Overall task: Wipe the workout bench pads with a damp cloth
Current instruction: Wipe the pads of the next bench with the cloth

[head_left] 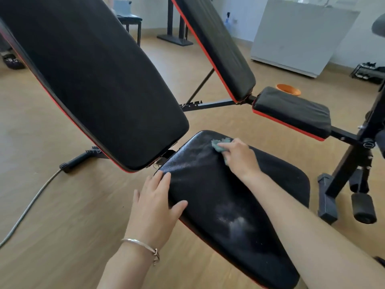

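A black seat pad (pixel 218 197) with red trim lies in front of me, streaked with wet marks. My right hand (pixel 239 157) holds a bunched teal cloth (pixel 218 146) against the pad's far end. My left hand (pixel 156 207) rests on the pad's left edge, fingers straight and thumb on top. The raised black back pad (pixel 93 80) of the same bench slopes up to the left, just above the seat pad's far end.
A second bench stands behind, with its tilted back pad (pixel 220 44) and small seat pad (pixel 291 109). An orange bowl (pixel 288 89) sits on the wooden floor. A grey cable (pixel 31 205) runs across the floor at left. Black frame legs and foam rollers (pixel 362 207) stand at right.
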